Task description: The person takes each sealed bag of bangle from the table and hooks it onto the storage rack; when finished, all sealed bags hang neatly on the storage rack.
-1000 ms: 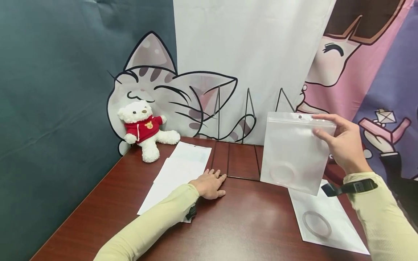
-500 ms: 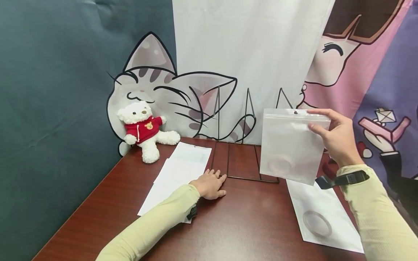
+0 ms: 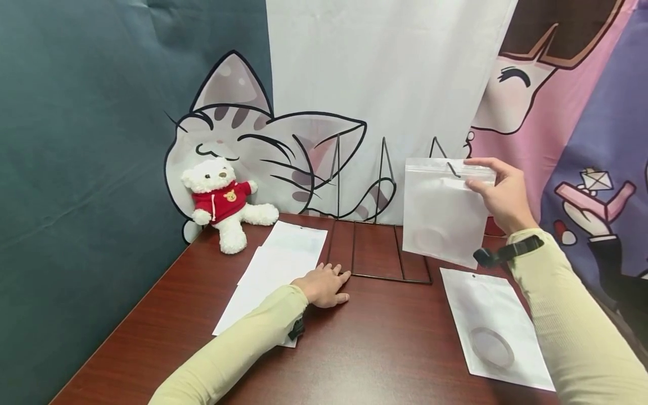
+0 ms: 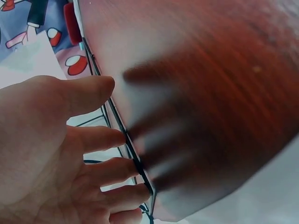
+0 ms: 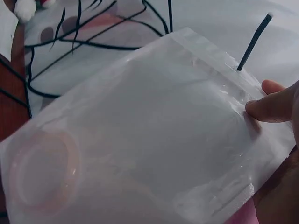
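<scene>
My right hand [image 3: 501,194] pinches a translucent zip bag [image 3: 440,216] by its upper right corner, between thumb and fingers. A pale ring [image 5: 73,171] shows inside the bag's lower part in the right wrist view. The tip of a black wire hook [image 5: 254,42] pokes through the hole in the bag's top strip. That hook belongs to a black wire rack [image 3: 390,277] standing on the table. My left hand [image 3: 324,287] lies palm down with fingers spread, fingertips at the rack's front base bar; in the left wrist view its straight fingers [image 4: 110,170] reach that bar.
Another white bag [image 3: 506,306] with a ring in it lies flat at the right of the brown table [image 3: 374,349]. Overlapping white bags [image 3: 283,253] lie at the left, beside the left forearm. A white teddy bear [image 3: 223,197] in red sits at the back left, before a printed curtain.
My right hand has moved the bag up, away from me and slightly left, and the hook's tip now shows through its hole. The left hand stays in place.
</scene>
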A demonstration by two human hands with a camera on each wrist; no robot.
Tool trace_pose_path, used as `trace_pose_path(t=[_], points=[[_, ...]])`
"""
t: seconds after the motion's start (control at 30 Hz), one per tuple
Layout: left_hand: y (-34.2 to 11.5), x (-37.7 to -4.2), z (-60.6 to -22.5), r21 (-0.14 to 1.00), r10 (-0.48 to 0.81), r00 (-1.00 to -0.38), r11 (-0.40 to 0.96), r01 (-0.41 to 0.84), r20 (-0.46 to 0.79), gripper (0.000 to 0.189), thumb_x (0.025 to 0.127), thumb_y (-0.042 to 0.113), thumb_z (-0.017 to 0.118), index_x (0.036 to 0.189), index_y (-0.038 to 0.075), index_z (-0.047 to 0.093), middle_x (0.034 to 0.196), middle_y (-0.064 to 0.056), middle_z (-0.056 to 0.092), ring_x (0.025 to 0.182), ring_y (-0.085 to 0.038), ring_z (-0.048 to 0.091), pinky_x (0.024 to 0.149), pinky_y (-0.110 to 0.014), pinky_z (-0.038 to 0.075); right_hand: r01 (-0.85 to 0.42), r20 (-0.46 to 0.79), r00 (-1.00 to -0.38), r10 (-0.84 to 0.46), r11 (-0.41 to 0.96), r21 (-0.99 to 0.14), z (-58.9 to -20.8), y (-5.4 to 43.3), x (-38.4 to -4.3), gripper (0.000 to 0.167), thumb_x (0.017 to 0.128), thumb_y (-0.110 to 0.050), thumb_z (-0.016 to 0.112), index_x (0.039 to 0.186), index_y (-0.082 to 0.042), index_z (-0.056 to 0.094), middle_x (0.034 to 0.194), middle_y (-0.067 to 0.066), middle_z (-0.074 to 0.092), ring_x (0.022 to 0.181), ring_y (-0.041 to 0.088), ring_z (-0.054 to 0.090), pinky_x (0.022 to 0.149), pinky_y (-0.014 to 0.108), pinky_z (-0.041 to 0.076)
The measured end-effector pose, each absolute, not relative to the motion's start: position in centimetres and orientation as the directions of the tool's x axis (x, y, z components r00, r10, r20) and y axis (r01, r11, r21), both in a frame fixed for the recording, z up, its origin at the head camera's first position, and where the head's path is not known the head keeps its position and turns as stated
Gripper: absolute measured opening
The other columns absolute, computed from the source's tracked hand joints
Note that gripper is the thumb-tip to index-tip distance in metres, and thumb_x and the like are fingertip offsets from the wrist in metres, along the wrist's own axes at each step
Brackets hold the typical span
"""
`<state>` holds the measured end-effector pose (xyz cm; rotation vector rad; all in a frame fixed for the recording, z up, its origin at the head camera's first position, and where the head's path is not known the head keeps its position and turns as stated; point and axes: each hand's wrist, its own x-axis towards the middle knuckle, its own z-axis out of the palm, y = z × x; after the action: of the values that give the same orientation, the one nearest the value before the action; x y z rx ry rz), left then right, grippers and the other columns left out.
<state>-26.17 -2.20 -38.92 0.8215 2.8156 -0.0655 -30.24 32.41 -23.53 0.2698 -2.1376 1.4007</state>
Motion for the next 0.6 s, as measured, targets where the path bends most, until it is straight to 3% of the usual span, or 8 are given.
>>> trace_pose_path(t=[0.13,0.3,0.43,0.6], points=[[-2.3,-26.0,-38.9,0.008,0.533,-0.822,0.840,0.542,-0.199,0.062,0.102,0.046,0.052,0.155,0.018,0.039,0.161,-0.015,0.039,0.151,-0.034,0.036,0.126,-0.043,0.027,-0.384,0.543,-0.823,0.167,0.540,-0.749,-23.2,32.4,-32.1,0.041,0.088,0.000,0.068,0.127,-0.011,0.069,0.106,-0.019,0.064,0.080,-0.001,0.054,0.063,0.010,0.045],[-2.3,-25.9,-38.9,-0.006,0.537,-0.823,0.837,0.548,-0.187,0.062,0.101,0.046,0.053,0.155,0.018,0.040,0.160,-0.015,0.040,0.150,-0.034,0.037,0.126,-0.043,0.028,-0.288,0.484,-0.850,0.209,0.585,-0.758,-22.6,32.3,-34.0,0.042,0.090,-0.004,0.066,0.131,-0.017,0.068,0.128,-0.008,0.061,0.101,0.002,0.048,0.072,0.010,0.043],[-2.3,-25.9,-39.0,-0.010,0.538,-0.823,0.836,0.548,-0.181,0.062,0.101,0.046,0.053,0.155,0.018,0.040,0.160,-0.015,0.040,0.150,-0.034,0.037,0.126,-0.043,0.028,-0.207,0.438,-0.867,0.238,0.627,-0.751,-22.3,31.9,-35.2,0.046,0.092,-0.006,0.064,0.135,-0.022,0.066,0.146,0.005,0.053,0.112,0.010,0.043,0.069,0.013,0.041],[-2.3,-25.9,-39.2,-0.007,0.549,-0.818,0.830,0.558,-0.171,0.062,0.101,0.046,0.054,0.155,0.017,0.040,0.159,-0.015,0.041,0.150,-0.034,0.038,0.126,-0.044,0.029,-0.168,0.401,-0.889,0.221,0.657,-0.735,-22.0,31.5,-36.0,0.054,0.092,-0.003,0.060,0.142,-0.023,0.059,0.159,0.011,0.041,0.131,0.020,0.037,0.069,0.013,0.041]])
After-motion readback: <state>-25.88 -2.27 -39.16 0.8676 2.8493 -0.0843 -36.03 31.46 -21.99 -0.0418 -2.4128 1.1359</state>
